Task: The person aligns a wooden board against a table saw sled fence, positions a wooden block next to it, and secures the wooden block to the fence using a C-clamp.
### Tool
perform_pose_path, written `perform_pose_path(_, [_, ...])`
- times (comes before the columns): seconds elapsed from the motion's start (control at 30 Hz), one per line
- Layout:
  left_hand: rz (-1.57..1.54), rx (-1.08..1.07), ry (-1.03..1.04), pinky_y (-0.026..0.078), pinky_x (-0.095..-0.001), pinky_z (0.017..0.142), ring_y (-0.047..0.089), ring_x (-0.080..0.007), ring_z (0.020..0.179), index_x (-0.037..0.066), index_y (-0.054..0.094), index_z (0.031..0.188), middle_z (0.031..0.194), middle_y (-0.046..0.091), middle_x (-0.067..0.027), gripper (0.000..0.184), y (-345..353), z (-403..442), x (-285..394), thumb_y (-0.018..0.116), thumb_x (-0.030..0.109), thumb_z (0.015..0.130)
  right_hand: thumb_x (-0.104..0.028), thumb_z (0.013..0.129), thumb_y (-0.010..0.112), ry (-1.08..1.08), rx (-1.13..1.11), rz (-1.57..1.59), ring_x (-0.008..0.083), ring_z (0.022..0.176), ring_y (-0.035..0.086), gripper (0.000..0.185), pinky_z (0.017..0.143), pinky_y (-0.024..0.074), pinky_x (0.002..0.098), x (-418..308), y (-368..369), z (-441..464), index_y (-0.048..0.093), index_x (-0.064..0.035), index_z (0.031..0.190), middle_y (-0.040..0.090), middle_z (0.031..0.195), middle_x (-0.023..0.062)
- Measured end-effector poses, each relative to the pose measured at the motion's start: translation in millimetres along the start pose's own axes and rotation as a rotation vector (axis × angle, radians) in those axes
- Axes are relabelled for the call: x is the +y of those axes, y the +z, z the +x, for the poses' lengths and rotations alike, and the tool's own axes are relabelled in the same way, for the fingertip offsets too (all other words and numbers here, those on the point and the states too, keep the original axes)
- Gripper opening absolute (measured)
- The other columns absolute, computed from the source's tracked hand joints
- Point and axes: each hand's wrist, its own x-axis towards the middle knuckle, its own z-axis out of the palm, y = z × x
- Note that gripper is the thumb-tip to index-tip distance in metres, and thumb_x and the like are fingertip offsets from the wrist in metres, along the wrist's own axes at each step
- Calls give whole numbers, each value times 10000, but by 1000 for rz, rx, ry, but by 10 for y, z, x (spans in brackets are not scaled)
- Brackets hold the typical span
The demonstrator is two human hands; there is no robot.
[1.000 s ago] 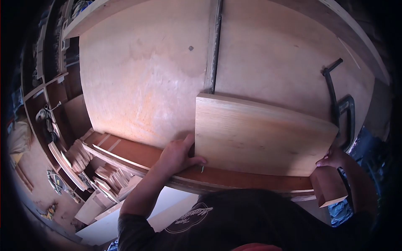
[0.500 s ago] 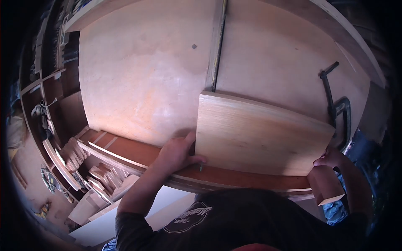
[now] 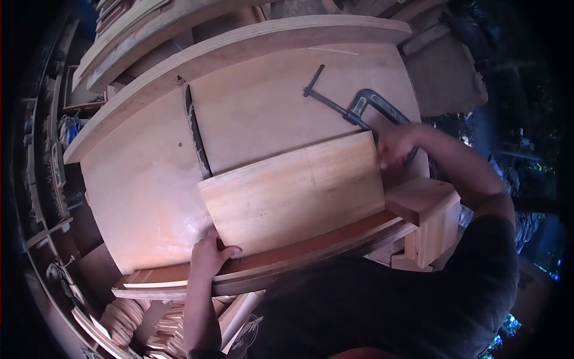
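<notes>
A pale rectangular wooden board (image 3: 293, 194) lies flat on the worktop. My left hand (image 3: 208, 256) holds its near left corner, thumb along the near edge and fingers at the left side, partly hidden. At the far right corner of the board is my right hand (image 3: 397, 146), its fingers curled but blurred; whether it grips the board or the clamp cannot be made out. A dark metal C-clamp (image 3: 353, 113) lies beside and partly behind that hand. Below it, a wooden block (image 3: 426, 200) stands at the board's right end.
The large plywood worktop (image 3: 137, 197) has a raised wooden rim (image 3: 239, 51) at the back. A dark metal bar (image 3: 196, 131) runs from the rim to the board. A reddish-brown strip (image 3: 311, 244) lines the front edge. Stacked wooden pieces (image 3: 170, 326) stand below at left.
My view has swung to the right and tilted. My right hand has moved from the near right corner of the board up to its far right corner, beside the clamp. My left hand stays at its corner.
</notes>
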Motion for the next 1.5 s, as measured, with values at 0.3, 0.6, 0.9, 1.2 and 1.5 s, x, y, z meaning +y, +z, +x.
perform_pose_path(0.3, [149,331,242,506,-422,774,649,-323,857,66,669,923,882,675,-120,408,600,-736,551,741,444,788,-74,900,495,-422,1546,-282,386,1054,588,272,945,447,459,88,-1298,1045,620,-35,1138,637,1076,218])
perform_pose_path(0.6, [317,520,261,480,-373,856,669,-256,914,97,727,926,915,718,-90,471,862,-785,519,578,542,875,-111,917,472,-293,1621,-184,414,984,601,216,868,457,497,-435,-1187,1094,567,-27,1092,625,1014,252])
perform_pose_path(0.9, [319,571,275,501,-372,827,673,-258,886,97,729,885,888,714,-88,451,893,-750,505,619,533,843,-192,972,470,-963,1171,-169,401,992,595,232,860,476,474,-2276,-129,1319,552,-90,1164,630,1078,197])
perform_pose_path(1.2, [218,461,258,507,-392,770,672,-260,810,61,710,857,804,692,-79,454,739,-681,504,683,511,804,-280,996,437,-817,1217,-326,346,930,637,242,802,494,484,-2662,-339,1797,586,-161,1145,659,1013,116])
perform_pose_path(1.5, [243,485,251,496,-392,775,665,-271,788,93,720,851,801,689,-89,350,839,-756,521,629,429,875,-284,997,428,-834,1329,-351,344,926,641,240,797,495,491,-2633,-182,1810,560,-166,1158,654,1004,115])
